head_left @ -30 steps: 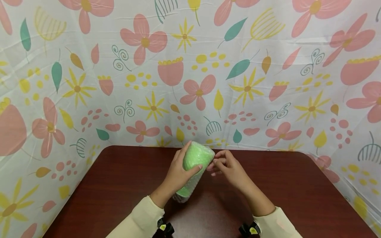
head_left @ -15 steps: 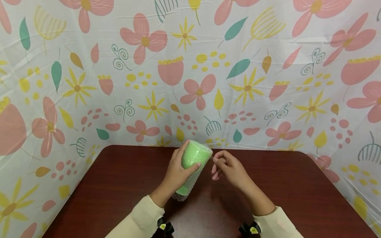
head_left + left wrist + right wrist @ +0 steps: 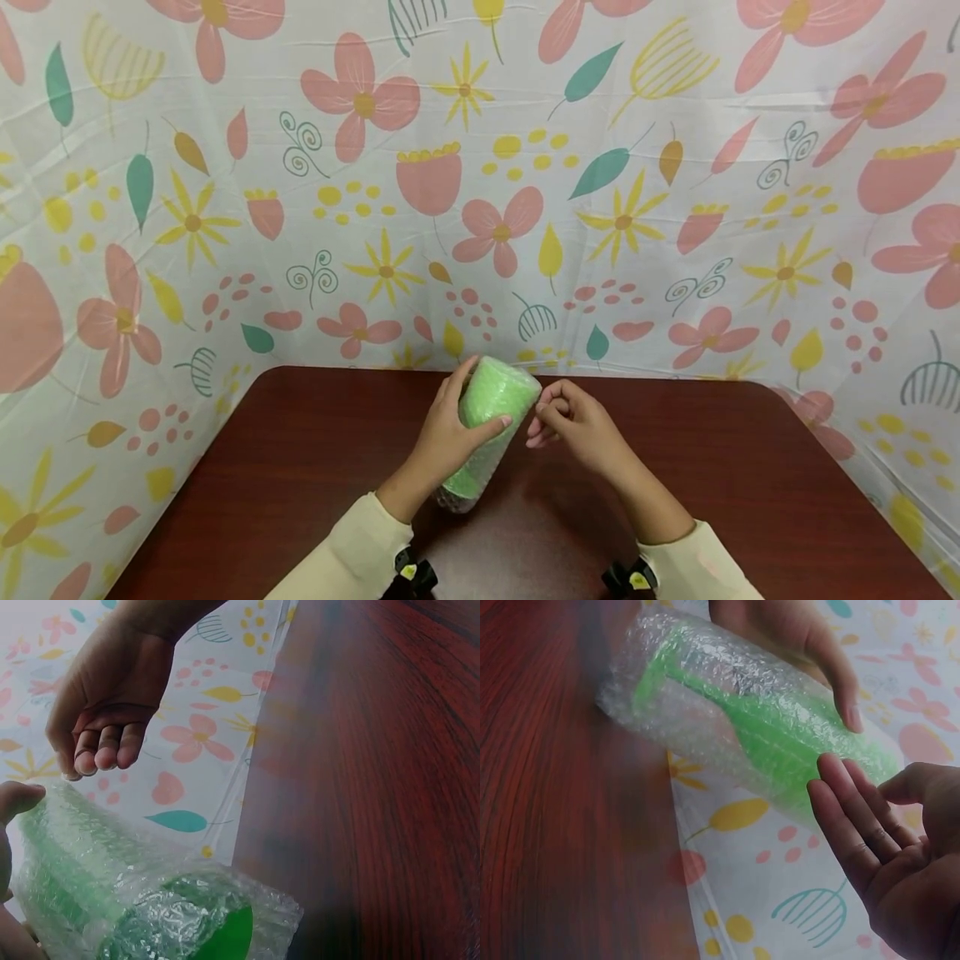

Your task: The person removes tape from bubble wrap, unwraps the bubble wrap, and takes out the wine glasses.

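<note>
A green stemmed goblet (image 3: 772, 742) is rolled in clear bubble wrap (image 3: 459, 502), held tilted over the table with its wide end up and away. My left hand (image 3: 446, 433) grips the bundle from the left side, thumb across its front. At the upper right edge of the wrap, my right hand (image 3: 577, 421) has its thumb and forefinger pinched together, with the other fingers (image 3: 847, 825) loosely bent below. The left wrist view shows the right forefinger right at the end of the wrap, and the goblet's round green foot (image 3: 225, 937) through the plastic.
A dark red-brown wooden table (image 3: 300, 467) lies under both hands. A white cloth (image 3: 480, 200) printed with flowers and leaves hangs behind it and along both sides. Black wrist mounts (image 3: 412, 575) sit at the cream sleeves (image 3: 345, 550).
Half a second ago the bundle leaned slightly left and the right fingertips stood a little off it. Now the bundle has swung back right, and its upper edge meets those fingertips.
</note>
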Tool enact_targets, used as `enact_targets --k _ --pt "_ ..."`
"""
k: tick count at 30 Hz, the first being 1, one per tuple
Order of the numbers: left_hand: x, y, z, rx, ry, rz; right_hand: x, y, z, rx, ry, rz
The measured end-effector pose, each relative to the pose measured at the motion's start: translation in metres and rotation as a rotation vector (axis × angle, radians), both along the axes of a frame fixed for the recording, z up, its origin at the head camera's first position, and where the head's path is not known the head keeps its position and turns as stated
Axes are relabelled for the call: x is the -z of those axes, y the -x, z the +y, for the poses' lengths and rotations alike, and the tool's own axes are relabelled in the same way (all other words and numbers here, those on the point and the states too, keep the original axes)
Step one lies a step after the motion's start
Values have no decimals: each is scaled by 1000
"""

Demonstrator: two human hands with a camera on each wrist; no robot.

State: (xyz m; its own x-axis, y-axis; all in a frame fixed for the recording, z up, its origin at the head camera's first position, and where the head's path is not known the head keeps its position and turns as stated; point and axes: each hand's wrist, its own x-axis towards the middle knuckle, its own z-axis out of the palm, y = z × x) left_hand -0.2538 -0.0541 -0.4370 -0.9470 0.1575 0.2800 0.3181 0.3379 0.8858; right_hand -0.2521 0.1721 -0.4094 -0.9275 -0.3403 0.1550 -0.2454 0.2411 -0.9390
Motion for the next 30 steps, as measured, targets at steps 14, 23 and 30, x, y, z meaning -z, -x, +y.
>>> enact_targets --k 14,23,30 --pt "0 0 -2 79 -26 -108 0 -1 1 -37 36 6" --pt "0 -1 -1 36 -53 -67 -2 -2 1 26 16 -18" --pt "-1 0 1 -5 -64 -26 -5 -3 3 23 56 -38"
